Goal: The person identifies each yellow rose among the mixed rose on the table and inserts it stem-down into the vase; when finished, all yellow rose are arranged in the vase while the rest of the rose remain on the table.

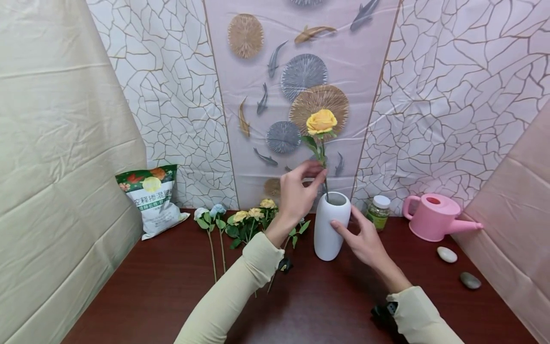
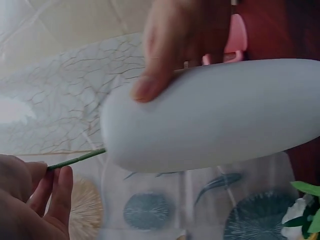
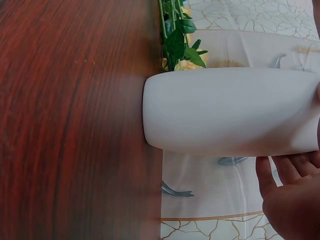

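Large characters "释掺混肥" [image 1: 153,196] across the white-and-green bag [image 1: 160,219], the smaller print [image 1: 151,207] below illegible.

The left arm [image 1: 234,291] and the right arm [image 1: 423,313] are extending forward, slanting inward toward each other. The left hand [image 1: 299,187] is sitting higher in the head view, its fingers bending and pinching against the thumb. The right hand [image 1: 365,240] is gripping lower down, its thumb pressing in front while its fingers are curving around the far side.
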`<state>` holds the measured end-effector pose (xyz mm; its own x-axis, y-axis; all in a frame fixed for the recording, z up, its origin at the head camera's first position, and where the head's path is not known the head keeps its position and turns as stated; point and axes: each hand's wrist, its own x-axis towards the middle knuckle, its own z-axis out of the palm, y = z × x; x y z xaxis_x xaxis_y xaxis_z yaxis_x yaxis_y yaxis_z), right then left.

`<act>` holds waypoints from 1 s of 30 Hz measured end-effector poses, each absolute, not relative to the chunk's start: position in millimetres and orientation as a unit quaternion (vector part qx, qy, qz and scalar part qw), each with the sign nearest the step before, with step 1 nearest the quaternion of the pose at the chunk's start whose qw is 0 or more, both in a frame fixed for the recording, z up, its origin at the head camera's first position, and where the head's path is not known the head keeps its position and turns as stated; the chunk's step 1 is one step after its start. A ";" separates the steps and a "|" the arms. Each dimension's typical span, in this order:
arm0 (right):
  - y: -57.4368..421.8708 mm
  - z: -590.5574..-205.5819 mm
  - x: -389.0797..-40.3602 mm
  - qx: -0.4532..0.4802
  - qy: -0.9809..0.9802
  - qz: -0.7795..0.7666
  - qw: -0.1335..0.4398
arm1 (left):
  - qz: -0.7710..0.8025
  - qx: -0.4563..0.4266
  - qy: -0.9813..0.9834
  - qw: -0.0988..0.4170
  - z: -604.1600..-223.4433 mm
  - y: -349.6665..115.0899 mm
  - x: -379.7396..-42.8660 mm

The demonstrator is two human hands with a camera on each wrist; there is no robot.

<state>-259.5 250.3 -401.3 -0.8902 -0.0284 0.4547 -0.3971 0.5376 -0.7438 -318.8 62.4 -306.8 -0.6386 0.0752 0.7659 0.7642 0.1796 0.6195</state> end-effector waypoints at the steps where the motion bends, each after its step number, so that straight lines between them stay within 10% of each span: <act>1: 252.6 -406.1 -263.6 0.124 -0.854 0.464 0.200 | -0.557 -0.297 -0.714 0.302 -309.8 63.3 -319.0; 30: 261.0 -422.2 -276.3 0.143 -0.839 0.481 0.212 | -0.387 -0.322 -0.817 0.282 -329.3 74.1 -307.4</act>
